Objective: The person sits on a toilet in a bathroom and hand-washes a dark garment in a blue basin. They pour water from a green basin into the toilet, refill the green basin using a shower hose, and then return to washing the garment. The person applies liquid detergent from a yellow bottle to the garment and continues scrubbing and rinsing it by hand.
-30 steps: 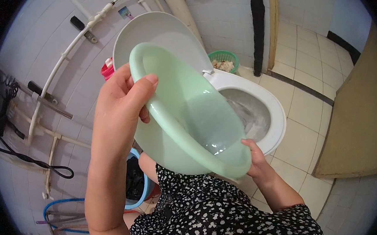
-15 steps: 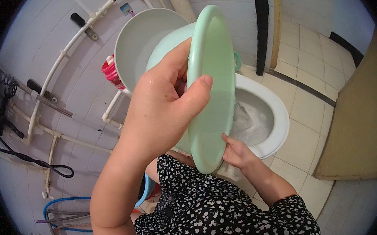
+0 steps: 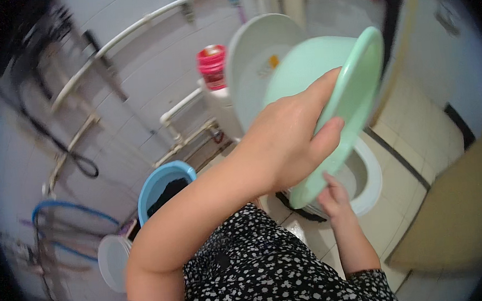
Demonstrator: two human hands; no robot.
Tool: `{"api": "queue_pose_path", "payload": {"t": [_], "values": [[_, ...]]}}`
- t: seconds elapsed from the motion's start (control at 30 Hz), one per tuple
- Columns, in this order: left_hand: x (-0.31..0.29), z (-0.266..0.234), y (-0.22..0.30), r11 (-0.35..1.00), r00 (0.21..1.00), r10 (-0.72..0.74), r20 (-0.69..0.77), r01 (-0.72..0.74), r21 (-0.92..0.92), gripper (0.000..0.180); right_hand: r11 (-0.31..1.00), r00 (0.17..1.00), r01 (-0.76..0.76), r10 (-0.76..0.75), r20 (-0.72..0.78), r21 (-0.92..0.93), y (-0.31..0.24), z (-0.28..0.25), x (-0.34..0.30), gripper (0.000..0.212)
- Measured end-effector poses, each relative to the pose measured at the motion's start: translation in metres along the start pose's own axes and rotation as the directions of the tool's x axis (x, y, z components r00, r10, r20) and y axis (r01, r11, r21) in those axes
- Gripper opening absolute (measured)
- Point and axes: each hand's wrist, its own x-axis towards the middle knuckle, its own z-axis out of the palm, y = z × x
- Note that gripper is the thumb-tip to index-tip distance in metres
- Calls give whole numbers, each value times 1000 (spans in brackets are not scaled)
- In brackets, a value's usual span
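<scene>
A mint-green plastic basin (image 3: 307,62) is tipped steeply on its side over the white toilet (image 3: 373,181). My left hand (image 3: 298,127) is closed on its near rim, thumb inside and fingers behind the wall. Lower down, my right hand (image 3: 334,199) grips the bottom part of the rim; the fingers under it are partly hidden. The basin covers much of the toilet bowl, and I cannot make out whether water still runs from it. Behind the basin stands the raised toilet lid (image 3: 249,66).
A pink-red tub (image 3: 212,68) stands on the cistern. At lower left are a blue basin (image 3: 162,175) with dark cloth in it and a white bucket (image 3: 112,263). White pipes (image 3: 148,20) and a blue hose (image 3: 60,202) line the left wall. A tan door (image 3: 452,208) is at right.
The view has swung left, and the basin now sits further right in the picture, tilted more. Water that was pouring into the bowl no longer shows. Both hands keep their hold.
</scene>
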Motion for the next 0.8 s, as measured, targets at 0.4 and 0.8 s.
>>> {"api": "queue_pose_path", "payload": {"t": [0.4,0.8], "values": [[-134,-134,6,808,845,-224,-486,-117,-577,58,554,869,482,-397,294,-678,-42,186,-82,54],[-375,-177,-29,665,256,-739,-623,129,-736,52,403,866,348,209,455,-847,145,306,6,48]]}}
